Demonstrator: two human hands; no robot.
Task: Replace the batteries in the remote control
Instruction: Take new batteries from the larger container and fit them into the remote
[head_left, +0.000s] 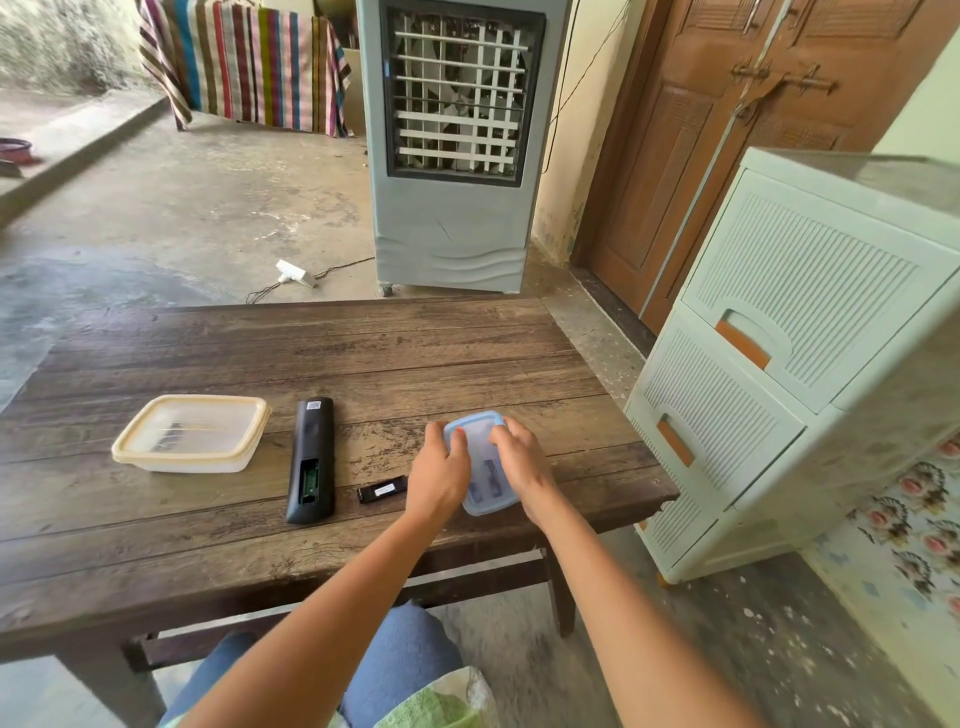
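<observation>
A small box with a blue lid (480, 462) sits on the near right part of the wooden table (363, 353). Both hands are on it. The left hand (440, 470) holds its left side, with the fingers curled over the top of the lid. The right hand (522, 462) holds its right side the same way. The lid is on the box. Through the cloudy plastic you can see some blue and dark shapes inside (too blurry to say what they are).

The remote (310, 447) lies just left of the hands. It is face down, and its long side runs from near to far. Its battery slot (310, 479) at the near end is open, and something green shows inside. The little black cover (382, 489) lies flat on the table between the remote and the left hand.

Farther left sits a bigger box with a cream lid (191, 434). Its lid is on too. A few thin dark things lie inside, seen dimly through the plastic.

On the floor past the far edge of the table stands a tall grey cooler (452, 234). A white plug box (295, 274) lies on the floor to its left. Pale green drawers (779, 338) stand right of the table, with a brown door (675, 156) behind them.
</observation>
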